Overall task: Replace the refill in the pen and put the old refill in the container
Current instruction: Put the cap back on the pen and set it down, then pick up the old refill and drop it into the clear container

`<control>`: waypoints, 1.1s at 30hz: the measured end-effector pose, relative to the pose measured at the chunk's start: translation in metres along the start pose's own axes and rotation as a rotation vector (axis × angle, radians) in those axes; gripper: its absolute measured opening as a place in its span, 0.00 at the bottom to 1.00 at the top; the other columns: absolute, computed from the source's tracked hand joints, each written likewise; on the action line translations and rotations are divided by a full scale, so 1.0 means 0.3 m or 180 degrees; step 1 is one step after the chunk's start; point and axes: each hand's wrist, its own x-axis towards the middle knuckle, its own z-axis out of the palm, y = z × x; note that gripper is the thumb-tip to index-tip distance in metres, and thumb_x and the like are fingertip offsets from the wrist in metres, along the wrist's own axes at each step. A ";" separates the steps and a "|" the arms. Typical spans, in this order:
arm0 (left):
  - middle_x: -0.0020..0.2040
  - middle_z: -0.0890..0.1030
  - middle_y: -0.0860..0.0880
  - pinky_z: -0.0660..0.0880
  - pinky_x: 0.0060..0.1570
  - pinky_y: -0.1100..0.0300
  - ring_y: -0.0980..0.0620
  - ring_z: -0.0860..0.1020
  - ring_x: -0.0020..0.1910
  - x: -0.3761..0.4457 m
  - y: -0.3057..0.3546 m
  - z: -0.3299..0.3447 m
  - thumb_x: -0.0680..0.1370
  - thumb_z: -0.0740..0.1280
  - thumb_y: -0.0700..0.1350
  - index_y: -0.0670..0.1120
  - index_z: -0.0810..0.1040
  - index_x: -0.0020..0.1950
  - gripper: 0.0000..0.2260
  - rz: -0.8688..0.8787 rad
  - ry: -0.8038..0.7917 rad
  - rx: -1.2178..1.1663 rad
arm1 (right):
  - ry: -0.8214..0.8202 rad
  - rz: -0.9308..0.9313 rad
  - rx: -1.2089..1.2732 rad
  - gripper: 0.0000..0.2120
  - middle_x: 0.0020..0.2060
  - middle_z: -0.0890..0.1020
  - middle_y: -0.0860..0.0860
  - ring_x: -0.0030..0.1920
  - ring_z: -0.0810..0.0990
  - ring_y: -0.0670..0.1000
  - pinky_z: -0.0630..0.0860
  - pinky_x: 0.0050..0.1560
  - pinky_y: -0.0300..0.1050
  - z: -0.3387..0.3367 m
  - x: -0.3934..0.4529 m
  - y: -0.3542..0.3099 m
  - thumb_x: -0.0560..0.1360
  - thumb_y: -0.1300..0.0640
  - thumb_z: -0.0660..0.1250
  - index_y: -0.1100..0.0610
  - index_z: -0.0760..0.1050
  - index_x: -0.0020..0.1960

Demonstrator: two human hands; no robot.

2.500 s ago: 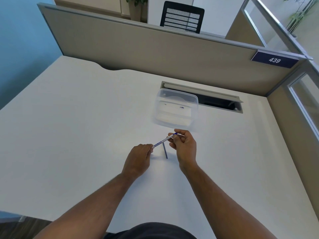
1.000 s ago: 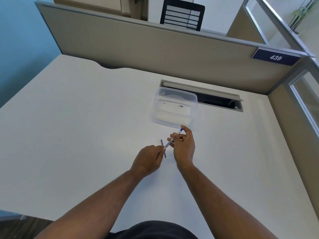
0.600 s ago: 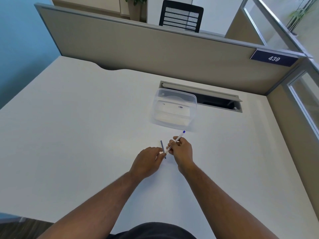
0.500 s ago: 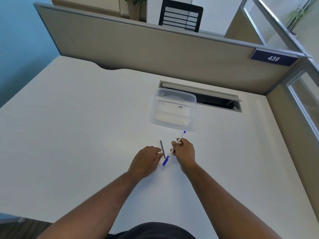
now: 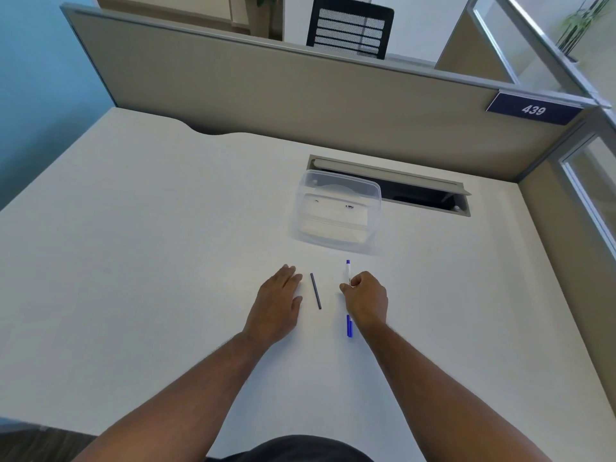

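A white pen (image 5: 347, 273) with blue ends lies on the white desk (image 5: 150, 245), pointing away from me toward the container. My right hand (image 5: 366, 300) is curled over its middle, with thumb and forefinger pinched on the barrel. A thin dark refill (image 5: 315, 291) lies loose on the desk between my hands, touching neither. My left hand (image 5: 276, 305) rests flat to the left of the refill, fingers spread and holding nothing. The clear plastic container (image 5: 338, 211) stands just beyond the pen; small bits show inside it.
Behind the container is an open cable hatch (image 5: 416, 195) in the desk. A beige partition (image 5: 300, 95) closes the far edge, with a "439" sign (image 5: 533, 110) at its right end. A glass-panelled wall (image 5: 586, 181) runs along the right side.
My hands have moved apart. The left hand let go of the pen and now lies flat. The right hand shifted the pen rightwards and laid it down lengthwise, away from the refill.
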 end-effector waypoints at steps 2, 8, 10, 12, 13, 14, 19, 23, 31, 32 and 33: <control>0.77 0.66 0.44 0.59 0.75 0.51 0.47 0.60 0.78 0.006 -0.007 0.002 0.80 0.63 0.44 0.42 0.67 0.74 0.22 -0.0016 -0.0010 0.0057 | 0.0019 -0.0020 -0.0059 0.07 0.38 0.80 0.51 0.40 0.80 0.56 0.75 0.43 0.48 0.005 0.008 -0.002 0.77 0.55 0.70 0.57 0.74 0.45; 0.79 0.62 0.46 0.58 0.75 0.50 0.48 0.57 0.79 0.011 -0.027 0.017 0.80 0.62 0.45 0.43 0.64 0.77 0.24 -0.0051 -0.0048 0.0111 | 0.0035 0.0033 -0.0197 0.09 0.38 0.81 0.52 0.41 0.82 0.57 0.72 0.38 0.46 0.013 0.026 -0.003 0.76 0.55 0.71 0.58 0.73 0.43; 0.79 0.61 0.46 0.58 0.75 0.50 0.48 0.57 0.79 0.012 -0.033 0.020 0.80 0.62 0.45 0.43 0.63 0.77 0.25 -0.0048 -0.0065 0.0125 | 0.0016 0.0064 -0.0231 0.10 0.38 0.81 0.52 0.41 0.82 0.57 0.71 0.39 0.45 0.015 0.028 -0.004 0.76 0.55 0.71 0.57 0.72 0.42; 0.79 0.62 0.45 0.59 0.75 0.50 0.47 0.57 0.79 0.013 -0.039 0.023 0.80 0.61 0.45 0.43 0.63 0.77 0.24 -0.0040 -0.0073 0.0133 | -0.0007 0.0074 -0.0242 0.10 0.39 0.81 0.52 0.41 0.82 0.57 0.72 0.39 0.46 0.018 0.031 -0.006 0.76 0.54 0.70 0.56 0.71 0.42; 0.79 0.62 0.45 0.59 0.75 0.50 0.47 0.57 0.79 0.013 -0.042 0.024 0.80 0.61 0.45 0.43 0.64 0.77 0.24 -0.0043 -0.0075 0.0131 | -0.0014 0.0068 -0.0247 0.10 0.39 0.81 0.52 0.41 0.81 0.57 0.71 0.39 0.46 0.019 0.033 -0.007 0.76 0.54 0.70 0.56 0.71 0.42; 0.79 0.62 0.45 0.58 0.75 0.50 0.48 0.57 0.79 0.015 -0.044 0.025 0.80 0.61 0.45 0.43 0.63 0.77 0.24 -0.0051 -0.0079 0.0129 | -0.0022 0.0061 -0.0251 0.11 0.39 0.80 0.52 0.41 0.80 0.57 0.71 0.40 0.46 0.020 0.035 -0.008 0.76 0.54 0.70 0.57 0.71 0.42; 0.79 0.61 0.46 0.57 0.75 0.51 0.48 0.56 0.79 0.025 -0.052 0.031 0.81 0.61 0.45 0.43 0.63 0.77 0.24 -0.0051 -0.0087 0.0138 | -0.0081 0.0051 -0.0281 0.12 0.41 0.80 0.53 0.42 0.79 0.56 0.70 0.41 0.46 0.018 0.039 -0.009 0.76 0.52 0.72 0.59 0.72 0.46; 0.79 0.61 0.46 0.57 0.76 0.51 0.48 0.57 0.79 0.034 -0.055 0.036 0.81 0.61 0.46 0.43 0.63 0.77 0.24 -0.0015 -0.0101 0.0159 | -0.0079 0.0033 -0.0247 0.14 0.38 0.79 0.50 0.40 0.76 0.53 0.68 0.39 0.46 0.012 0.044 -0.006 0.75 0.48 0.72 0.57 0.72 0.45; 0.81 0.54 0.48 0.53 0.77 0.47 0.51 0.49 0.80 0.059 -0.065 0.038 0.82 0.59 0.50 0.46 0.55 0.80 0.28 -0.0031 -0.0190 0.0310 | 0.0297 -0.0636 -0.0490 0.11 0.52 0.80 0.51 0.53 0.79 0.54 0.77 0.52 0.49 0.021 0.009 -0.032 0.79 0.52 0.69 0.57 0.77 0.58; 0.82 0.52 0.48 0.51 0.77 0.46 0.50 0.47 0.80 0.060 -0.066 0.040 0.82 0.58 0.51 0.46 0.53 0.80 0.29 -0.0043 -0.0210 0.0369 | 0.0286 -0.0832 -0.0534 0.11 0.53 0.81 0.52 0.55 0.79 0.54 0.77 0.54 0.50 0.026 0.004 -0.040 0.80 0.53 0.68 0.58 0.78 0.59; 0.82 0.50 0.47 0.50 0.77 0.45 0.50 0.46 0.80 0.062 -0.067 0.042 0.82 0.57 0.52 0.46 0.51 0.81 0.30 -0.0065 -0.0230 0.0428 | 0.0233 -0.1017 -0.0621 0.11 0.53 0.81 0.53 0.56 0.79 0.55 0.76 0.55 0.50 0.033 -0.001 -0.048 0.80 0.55 0.67 0.58 0.79 0.59</control>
